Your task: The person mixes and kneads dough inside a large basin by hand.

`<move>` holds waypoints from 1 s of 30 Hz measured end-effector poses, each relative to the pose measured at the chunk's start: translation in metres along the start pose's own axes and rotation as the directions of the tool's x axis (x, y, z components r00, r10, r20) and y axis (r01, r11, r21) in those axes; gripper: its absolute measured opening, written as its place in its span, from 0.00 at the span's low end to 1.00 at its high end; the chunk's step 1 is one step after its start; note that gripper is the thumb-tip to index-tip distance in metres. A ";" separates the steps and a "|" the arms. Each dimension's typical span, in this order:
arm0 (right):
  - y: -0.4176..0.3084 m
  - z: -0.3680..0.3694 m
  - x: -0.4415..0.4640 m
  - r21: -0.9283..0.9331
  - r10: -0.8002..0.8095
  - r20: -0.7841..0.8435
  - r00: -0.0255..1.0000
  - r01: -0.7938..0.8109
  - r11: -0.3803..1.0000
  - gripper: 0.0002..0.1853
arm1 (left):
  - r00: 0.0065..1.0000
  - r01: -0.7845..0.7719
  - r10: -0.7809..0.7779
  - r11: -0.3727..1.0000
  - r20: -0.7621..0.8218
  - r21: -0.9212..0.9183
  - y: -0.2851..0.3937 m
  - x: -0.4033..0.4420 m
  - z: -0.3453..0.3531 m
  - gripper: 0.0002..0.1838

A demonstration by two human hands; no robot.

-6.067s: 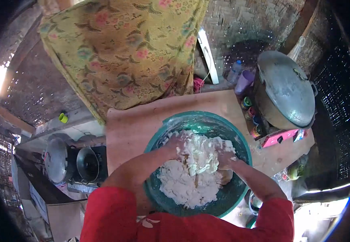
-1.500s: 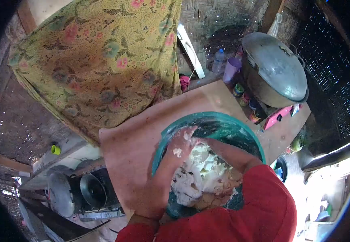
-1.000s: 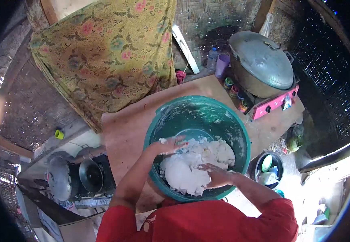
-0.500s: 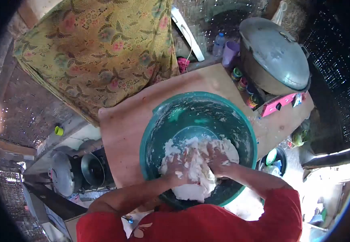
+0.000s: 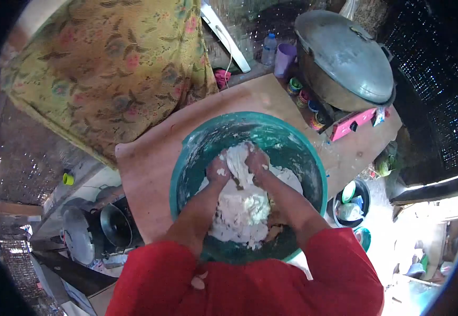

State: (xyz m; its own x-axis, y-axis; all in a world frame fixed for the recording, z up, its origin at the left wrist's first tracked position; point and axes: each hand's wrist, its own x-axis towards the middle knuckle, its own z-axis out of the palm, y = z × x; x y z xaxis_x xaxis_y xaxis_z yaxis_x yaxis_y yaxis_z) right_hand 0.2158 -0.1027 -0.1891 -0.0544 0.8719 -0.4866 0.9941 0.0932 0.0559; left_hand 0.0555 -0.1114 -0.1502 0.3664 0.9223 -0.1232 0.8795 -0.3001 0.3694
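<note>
White, crumbly dough (image 5: pixel 242 208) lies in a large green basin (image 5: pixel 321 174) that stands on the table in front of me. At the far side of the basin my left hand (image 5: pixel 218 167) and my right hand (image 5: pixel 257 158) close round a lump of the dough between them. Bits of dough stick to both hands. The rest of the dough spreads nearer to me, under my forearms, with some loose pieces at the near right. White smears coat the basin's inner wall. My fingertips are partly hidden by the dough.
A big lidded metal pot (image 5: pixel 345 58) stands at the back right, with a purple cup (image 5: pixel 285 60) and a water bottle (image 5: pixel 269 50) beside it. Patterned cloth (image 5: pixel 113 73) hangs at the back left. Pans (image 5: pixel 115 225) sit low at the left; a bucket (image 5: pixel 363 205) stands at the right.
Both hands have moved from the near part of the dough to the far side of the basin, drawing a lump up between them. The view has shifted slightly.
</note>
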 end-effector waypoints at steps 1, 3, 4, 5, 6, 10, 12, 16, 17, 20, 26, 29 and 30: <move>-0.004 -0.001 -0.004 -0.103 -0.036 0.046 0.998 0.040 0.994 0.34 | 0.995 -0.099 0.099 0.994 0.009 0.050 -0.007 0.005 0.009 0.23; 0.002 -0.048 -0.047 0.679 0.224 -0.133 0.965 -0.076 0.730 0.38 | 0.995 -0.074 0.077 0.996 0.055 -0.054 -0.027 0.036 0.025 0.26; 0.003 -0.049 -0.069 0.926 0.349 -0.106 0.931 -0.036 0.377 0.41 | 0.993 0.070 -0.049 0.977 0.105 -0.201 -0.038 0.044 0.034 0.31; 0.002 -0.048 -0.085 0.978 0.253 -0.167 0.953 0.128 0.165 0.42 | 0.983 -0.060 0.137 0.863 0.119 -0.502 -0.027 0.025 0.007 0.26; 0.008 -0.045 -0.104 0.965 0.148 -0.213 0.966 0.184 0.189 0.43 | 0.947 -0.162 0.283 0.826 0.150 -0.539 -0.019 0.001 -0.019 0.27; -0.001 -0.097 -0.240 0.565 -0.253 -0.278 0.927 0.370 0.737 0.48 | 0.687 -0.570 0.674 0.732 0.273 -0.372 0.012 -0.098 -0.126 0.41; -0.017 -0.117 -0.290 0.511 -0.304 -0.190 0.933 0.359 0.781 0.44 | 0.674 -0.514 0.644 0.760 0.362 -0.398 0.026 -0.142 -0.164 0.41; -0.064 -0.056 -0.303 0.167 -0.221 -0.045 0.974 0.226 0.960 0.43 | 0.787 -0.566 0.544 0.824 0.292 -0.008 0.020 -0.189 -0.114 0.36; -0.071 -0.027 -0.298 0.019 -0.187 -0.136 0.973 0.191 0.981 0.38 | 0.793 -0.592 0.570 0.805 0.215 0.051 0.022 -0.193 -0.113 0.34; -0.070 -0.001 -0.245 0.206 -0.091 -0.046 0.995 0.099 0.974 0.36 | 0.774 -0.421 0.226 0.882 0.592 0.213 0.037 -0.152 -0.081 0.39; -0.053 -0.016 -0.160 0.241 0.026 -0.077 0.997 -0.007 0.970 0.31 | 0.786 -0.528 0.468 0.848 0.404 0.044 0.017 -0.066 -0.061 0.18; -0.044 0.042 -0.103 0.291 0.062 -0.229 0.971 0.008 0.957 0.30 | 0.799 -0.521 0.521 0.849 0.301 -0.086 0.001 -0.036 -0.042 0.15; -0.040 0.003 -0.108 0.304 0.057 -0.119 0.991 -0.018 0.953 0.29 | 0.817 -0.518 0.563 0.813 0.129 -0.267 -0.006 -0.031 -0.035 0.14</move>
State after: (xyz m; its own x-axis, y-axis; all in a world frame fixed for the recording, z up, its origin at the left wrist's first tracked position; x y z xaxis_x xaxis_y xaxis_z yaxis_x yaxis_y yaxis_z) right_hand 0.1819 -0.2021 -0.1420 -0.0089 0.9268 -0.3754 0.9765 -0.0728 -0.2029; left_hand 0.0283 -0.1299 -0.1163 0.8333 0.5527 -0.0120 0.4441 -0.6564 0.6098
